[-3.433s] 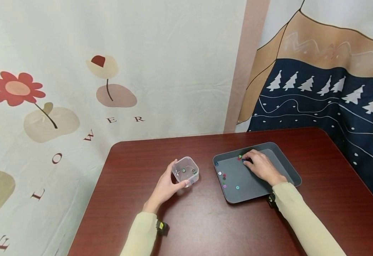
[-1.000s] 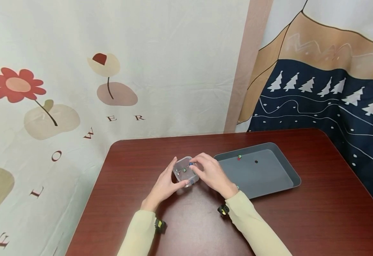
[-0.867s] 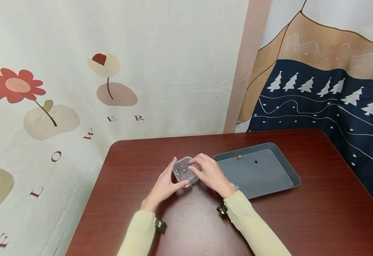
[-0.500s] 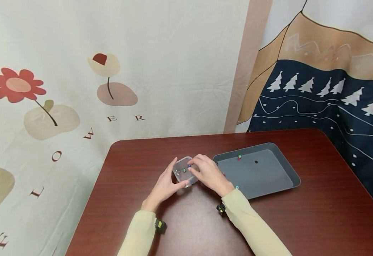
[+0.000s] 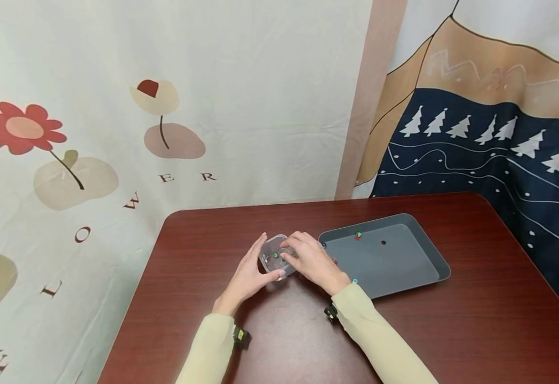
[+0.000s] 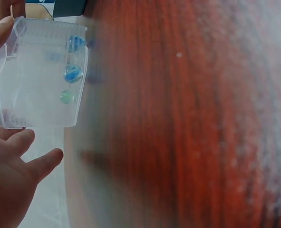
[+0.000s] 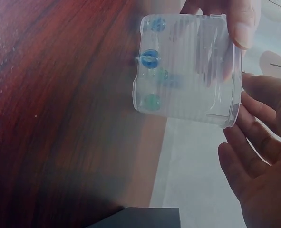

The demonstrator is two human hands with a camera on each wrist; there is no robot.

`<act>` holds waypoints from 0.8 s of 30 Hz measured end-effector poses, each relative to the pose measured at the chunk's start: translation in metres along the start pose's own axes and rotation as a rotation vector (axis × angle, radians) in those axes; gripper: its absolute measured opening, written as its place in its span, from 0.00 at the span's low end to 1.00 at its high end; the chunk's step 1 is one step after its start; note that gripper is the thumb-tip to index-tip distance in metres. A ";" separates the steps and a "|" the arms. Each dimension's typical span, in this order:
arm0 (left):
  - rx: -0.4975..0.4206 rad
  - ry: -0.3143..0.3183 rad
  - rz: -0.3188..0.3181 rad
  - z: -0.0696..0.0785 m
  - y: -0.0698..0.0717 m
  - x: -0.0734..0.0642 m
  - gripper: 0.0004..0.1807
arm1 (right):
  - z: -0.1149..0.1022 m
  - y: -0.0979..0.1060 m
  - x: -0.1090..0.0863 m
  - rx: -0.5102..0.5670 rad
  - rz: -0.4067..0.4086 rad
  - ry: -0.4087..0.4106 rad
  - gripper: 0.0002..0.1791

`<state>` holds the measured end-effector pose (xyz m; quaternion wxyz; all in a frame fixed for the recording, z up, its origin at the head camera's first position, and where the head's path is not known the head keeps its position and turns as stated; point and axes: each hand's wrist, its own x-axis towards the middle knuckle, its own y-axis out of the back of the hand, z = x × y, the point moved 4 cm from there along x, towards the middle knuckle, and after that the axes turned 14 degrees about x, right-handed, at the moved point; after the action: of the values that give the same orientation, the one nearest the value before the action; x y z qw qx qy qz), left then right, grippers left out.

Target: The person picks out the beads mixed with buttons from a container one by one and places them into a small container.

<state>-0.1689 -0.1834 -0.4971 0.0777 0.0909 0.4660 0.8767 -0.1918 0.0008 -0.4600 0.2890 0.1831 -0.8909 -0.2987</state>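
Note:
My left hand [image 5: 246, 277] holds a clear plastic box [image 5: 268, 255] on the table, thumb on the near corner and fingers along the far-left side. My right hand [image 5: 313, 261] reaches over the box's right side, with thumb and index finger apart over the opening. Nothing shows between those fingertips. Inside the box, in the right wrist view, lie a blue marble [image 7: 150, 58], another blue marble near it and a green marble [image 7: 152, 102]. In the left wrist view the marbles lie along the bottom, beyond the fingers of my left hand [image 6: 7, 185].
A grey tray [image 5: 394, 261] stands right of the box. It holds a green marble [image 5: 358, 234], a small red piece beside it, a small black piece [image 5: 383, 242] and a turquoise ring [image 5: 354, 281]. My right arm hides part of its left side. Behind the brown table [image 5: 241, 224] hangs a printed curtain.
My right hand has carried a blue marble from the tray to the box, and its fingertips have let the marble go. The left hand keeps its hold on the box.

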 end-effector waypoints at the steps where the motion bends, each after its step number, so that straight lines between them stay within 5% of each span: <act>1: -0.002 -0.004 0.005 0.000 0.000 0.000 0.58 | 0.000 0.000 -0.001 0.006 0.004 -0.004 0.09; 8: 0.001 -0.010 0.026 0.001 -0.001 0.001 0.56 | -0.001 0.015 -0.008 0.077 0.084 -0.026 0.08; 24: -0.031 0.009 0.034 -0.002 -0.002 0.001 0.55 | -0.003 0.094 -0.036 0.173 0.262 -0.078 0.12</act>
<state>-0.1701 -0.1836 -0.4993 0.0619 0.0935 0.4510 0.8854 -0.1773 0.0885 -0.4127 0.2739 0.0778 -0.9401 -0.1873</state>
